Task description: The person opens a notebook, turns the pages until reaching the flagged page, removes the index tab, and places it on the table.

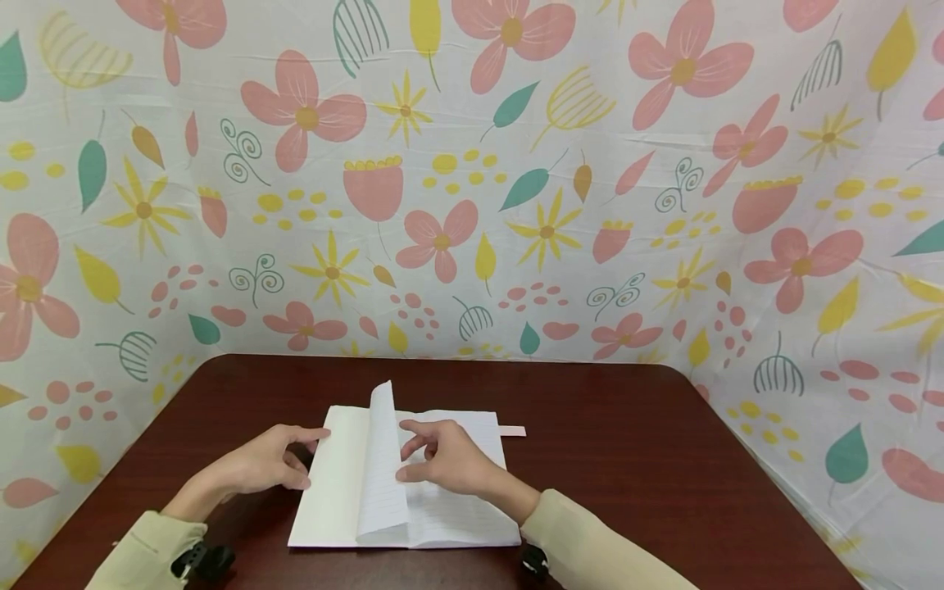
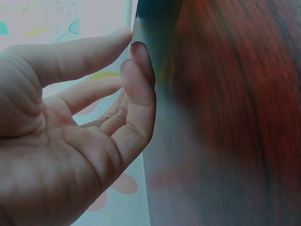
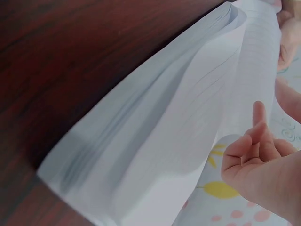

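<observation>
An open notebook (image 1: 332, 483) with white lined pages lies on the dark table. Near its middle one loose leaf (image 1: 383, 467) stands raised and curved, partway between the two sides. My right hand (image 1: 450, 459) is at that leaf's right side, thumb and forefinger spread apart; the right wrist view shows some of its fingers bent by the leaf (image 3: 197, 103). At the notebook's left edge, my left hand (image 1: 261, 459) rests forefinger and thumb on the margin, well apart from each other. The left wrist view shows this hand's palm and bent fingers (image 2: 136, 103) at the thin edge.
A pale pink strip (image 1: 512, 431) sticks out from the notebook's right edge. The reddish-brown table (image 1: 649, 459) spreads around it. A flower-patterned cloth (image 1: 472, 180) hangs behind and along both sides. Black bands (image 1: 202, 563) are on the wrists.
</observation>
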Motion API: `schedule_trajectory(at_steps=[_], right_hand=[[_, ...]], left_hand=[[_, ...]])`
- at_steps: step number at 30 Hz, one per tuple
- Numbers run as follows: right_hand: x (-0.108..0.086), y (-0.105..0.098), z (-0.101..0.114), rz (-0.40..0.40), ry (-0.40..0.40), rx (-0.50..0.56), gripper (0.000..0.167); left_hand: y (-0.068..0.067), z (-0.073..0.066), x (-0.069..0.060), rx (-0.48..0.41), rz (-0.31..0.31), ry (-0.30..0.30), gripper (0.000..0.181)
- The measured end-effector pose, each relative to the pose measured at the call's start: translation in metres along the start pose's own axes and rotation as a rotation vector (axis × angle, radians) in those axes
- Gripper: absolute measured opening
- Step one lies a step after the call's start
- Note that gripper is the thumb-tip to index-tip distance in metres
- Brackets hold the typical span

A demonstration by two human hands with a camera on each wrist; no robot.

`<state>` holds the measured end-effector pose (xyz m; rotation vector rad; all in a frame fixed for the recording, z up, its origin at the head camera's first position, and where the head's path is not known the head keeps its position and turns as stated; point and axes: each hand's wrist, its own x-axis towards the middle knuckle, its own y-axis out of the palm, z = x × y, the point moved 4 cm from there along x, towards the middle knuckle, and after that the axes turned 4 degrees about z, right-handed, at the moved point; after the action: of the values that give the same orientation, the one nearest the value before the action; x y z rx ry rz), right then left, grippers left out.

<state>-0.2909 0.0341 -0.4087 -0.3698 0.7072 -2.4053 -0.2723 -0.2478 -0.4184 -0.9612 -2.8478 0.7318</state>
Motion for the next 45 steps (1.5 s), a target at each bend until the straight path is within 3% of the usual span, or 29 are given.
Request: schedule_trajectory(at_steps=[7,17,25,32,37,45], right_hand=[[0.001,0.006,0.003,0.014,-0.034,0.002,0.059],[-0.002,0.012,0.002,0.098,0.049,-0.033,0.059],[-0.003,0.015,0.001,0.124,0.067,-0.087,0.061],[-0.003,0.016,0.003,0.123,0.072,-0.084,0.059],[-0.002,0.016,0.004,0.123,0.077,-0.084,0.058],[-0.003,0.016,0.005,0.123,0.079,-0.081,0.058]], left_hand=[[0.0,0.001,0.001,-0.005,0.004,0.005,0.077],[0.0,0.0,0.004,0.006,-0.014,0.006,0.068],[0.0,0.001,0.005,-0.002,-0.058,-0.035,0.058],[0.001,0.002,0.004,-0.079,-0.08,-0.112,0.054],[0.001,0.001,0.004,-0.109,-0.08,-0.125,0.052],[0.001,0.001,0.003,-0.018,-0.073,-0.084,0.061]])
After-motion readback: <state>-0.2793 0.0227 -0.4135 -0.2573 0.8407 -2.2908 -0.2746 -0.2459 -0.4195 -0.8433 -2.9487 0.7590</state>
